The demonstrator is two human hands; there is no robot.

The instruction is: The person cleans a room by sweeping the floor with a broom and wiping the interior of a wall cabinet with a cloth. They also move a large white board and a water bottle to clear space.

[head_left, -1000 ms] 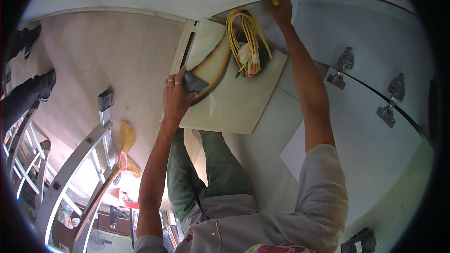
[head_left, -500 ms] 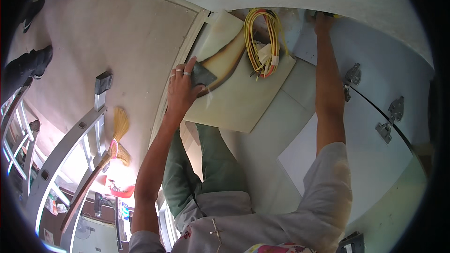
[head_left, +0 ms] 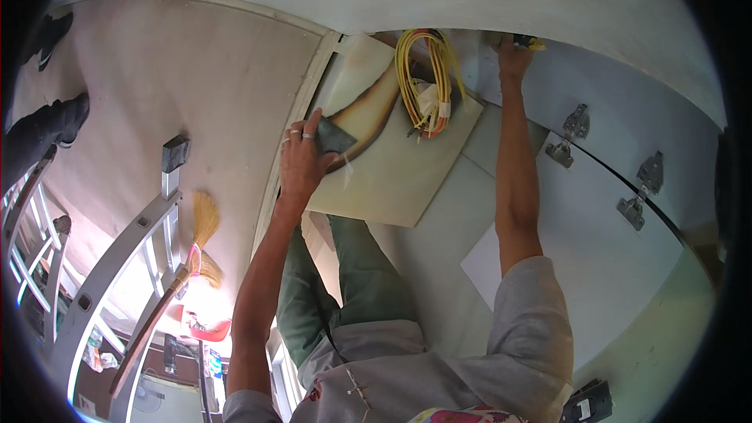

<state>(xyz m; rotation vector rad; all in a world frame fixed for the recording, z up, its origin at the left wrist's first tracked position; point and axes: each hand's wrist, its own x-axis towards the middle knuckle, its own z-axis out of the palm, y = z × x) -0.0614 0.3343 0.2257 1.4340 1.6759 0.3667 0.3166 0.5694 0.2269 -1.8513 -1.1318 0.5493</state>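
My left hand (head_left: 301, 160) is at the left side of a cream panel (head_left: 384, 196) with a brown, scorched-looking curved band. Its thumb and fingers lie around a flat dark grey square piece (head_left: 335, 137) on that panel. My right arm stretches far forward to the blue-grey surface at the back. There my right hand (head_left: 513, 59) is closed on a small black-and-yellow tool (head_left: 533, 43), whose exact kind I cannot make out. Between the hands, a coil of yellow and orange wires (head_left: 427, 86), wrapped with pale tape, lies on the panel's far end.
Metal hinges (head_left: 576, 121) join the blue-grey board to a white board (head_left: 595, 227) on the right. To the left stand an aluminium ladder (head_left: 117, 258) and a straw broom (head_left: 205, 219). Another person's dark-clad leg and shoe (head_left: 66, 121) show at the far left.
My right hand has moved a little left toward the wire coil, and more of the black-and-yellow tool shows. My left hand keeps its place on the panel. The whole view has shifted slightly.
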